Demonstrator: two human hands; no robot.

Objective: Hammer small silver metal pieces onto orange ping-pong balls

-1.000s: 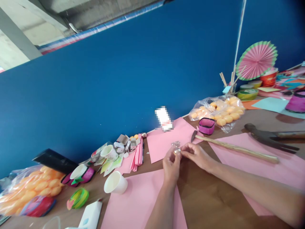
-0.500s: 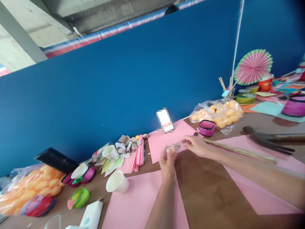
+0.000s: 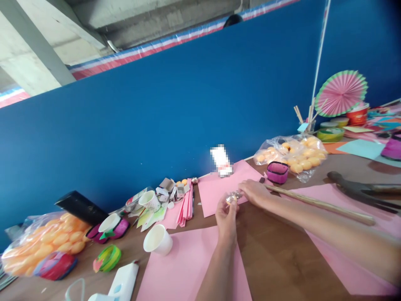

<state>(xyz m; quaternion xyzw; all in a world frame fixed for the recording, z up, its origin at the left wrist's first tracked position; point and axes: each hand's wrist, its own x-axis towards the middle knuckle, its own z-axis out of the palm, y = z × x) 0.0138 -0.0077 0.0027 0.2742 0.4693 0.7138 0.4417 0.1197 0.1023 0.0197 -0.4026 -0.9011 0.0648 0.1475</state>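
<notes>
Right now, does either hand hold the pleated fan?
No: the fan is by the blue wall, apart from the left hand and right hand.

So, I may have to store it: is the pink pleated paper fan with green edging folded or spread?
Spread: the pink pleated paper fan shows its pleats radiating outward from the centre into a rounded disc.

Craft workshop: before me, a blue partition (image 3: pixel 175 117) backs a brown bench (image 3: pixel 266 251) bearing pink paper (image 3: pixel 184 263), a hammer (image 3: pixel 346 187) and a pleated fan (image 3: pixel 341 94), under a concrete ceiling (image 3: pixel 169 23).
</notes>
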